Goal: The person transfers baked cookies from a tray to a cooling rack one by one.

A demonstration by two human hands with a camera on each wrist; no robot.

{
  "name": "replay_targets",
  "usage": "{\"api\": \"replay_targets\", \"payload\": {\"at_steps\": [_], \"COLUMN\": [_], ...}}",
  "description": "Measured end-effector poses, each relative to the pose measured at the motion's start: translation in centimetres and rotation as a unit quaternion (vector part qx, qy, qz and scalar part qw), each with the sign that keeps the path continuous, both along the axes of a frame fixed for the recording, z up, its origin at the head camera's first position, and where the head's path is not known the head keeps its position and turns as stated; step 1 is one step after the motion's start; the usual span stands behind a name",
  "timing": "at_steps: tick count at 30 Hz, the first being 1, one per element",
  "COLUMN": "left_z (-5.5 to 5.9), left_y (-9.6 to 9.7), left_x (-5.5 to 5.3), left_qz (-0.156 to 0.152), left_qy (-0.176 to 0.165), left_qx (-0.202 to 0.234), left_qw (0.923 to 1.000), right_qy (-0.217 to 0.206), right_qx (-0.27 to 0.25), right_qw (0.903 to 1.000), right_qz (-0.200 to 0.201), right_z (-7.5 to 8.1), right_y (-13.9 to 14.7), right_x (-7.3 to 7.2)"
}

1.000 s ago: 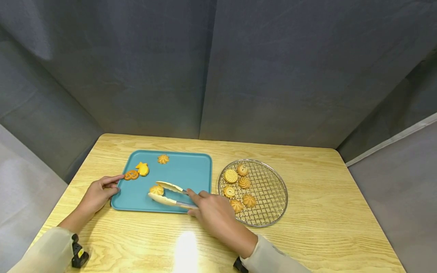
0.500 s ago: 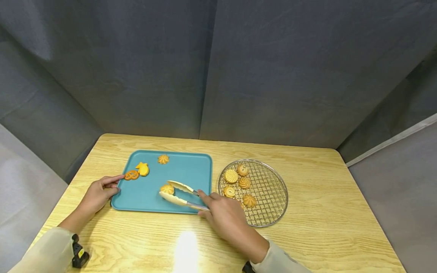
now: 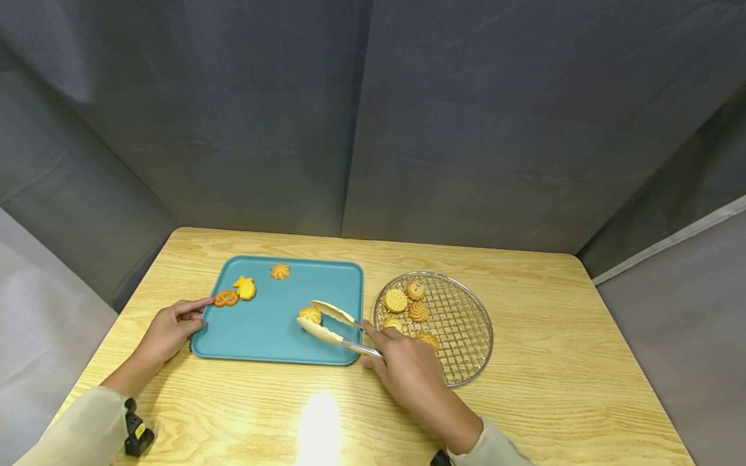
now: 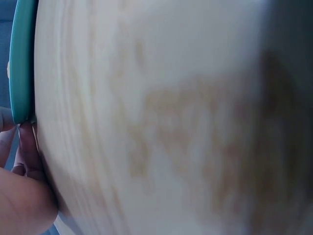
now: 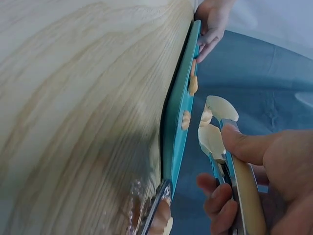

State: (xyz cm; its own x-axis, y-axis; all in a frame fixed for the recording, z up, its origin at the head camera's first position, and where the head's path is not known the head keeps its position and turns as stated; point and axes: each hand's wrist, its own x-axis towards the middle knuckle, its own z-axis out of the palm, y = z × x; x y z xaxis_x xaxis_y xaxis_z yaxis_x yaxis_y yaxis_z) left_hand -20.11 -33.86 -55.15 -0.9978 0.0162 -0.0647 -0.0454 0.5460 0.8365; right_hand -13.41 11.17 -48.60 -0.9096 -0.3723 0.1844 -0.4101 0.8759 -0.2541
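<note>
My left hand (image 3: 166, 333) pinches the left edge of a teal tray (image 3: 262, 333); its index finger reaches over the rim beside a pretzel-shaped cookie (image 3: 226, 298). In the left wrist view the thumb and fingers (image 4: 30, 147) meet at the tray's corner. My right hand (image 3: 410, 366) grips a pair of tongs (image 3: 317, 330) with cream tips. Between those tips is a round ridged cookie (image 3: 309, 315), which the right wrist view shows raised above the tray. A yellow cookie (image 3: 247, 289) lies beside the pretzel one, and a flower-shaped cookie (image 3: 280, 271) sits near the tray's far edge.
Right of the tray is a round wire rack (image 3: 466, 323) with several cookies on its left half, including a pale dotted one (image 3: 396, 300). My right hand and forearm cover part of it. Both stand on a wooden table (image 3: 553, 362); grey curtains (image 3: 466, 129) enclose the back and sides.
My right hand has moved right, carrying the tongs and the ridged cookie from the tray's lower middle toward its right side. The left hand stays in place at the tray's edge.
</note>
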Motion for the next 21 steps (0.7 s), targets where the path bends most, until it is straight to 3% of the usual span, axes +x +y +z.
{"api": "replay_targets", "payload": {"at_steps": [10,21], "left_z": [0.1,0.0], "left_y": [0.1,0.0], "left_x": [0.0,0.1], "left_qz": [0.001,0.0], "left_qy": [-0.003,0.0], "left_qx": [-0.02,0.002], "left_qw": [0.9998,1.0], "right_qy": [-0.005,-0.007], "right_qx": [-0.018,-0.024], "right_qw": [0.9995,0.998], "right_qz": [-0.027,-0.058], "right_z": [0.4,0.3], "right_y": [2.0,4.4], "right_x": [-0.1,-0.3]}}
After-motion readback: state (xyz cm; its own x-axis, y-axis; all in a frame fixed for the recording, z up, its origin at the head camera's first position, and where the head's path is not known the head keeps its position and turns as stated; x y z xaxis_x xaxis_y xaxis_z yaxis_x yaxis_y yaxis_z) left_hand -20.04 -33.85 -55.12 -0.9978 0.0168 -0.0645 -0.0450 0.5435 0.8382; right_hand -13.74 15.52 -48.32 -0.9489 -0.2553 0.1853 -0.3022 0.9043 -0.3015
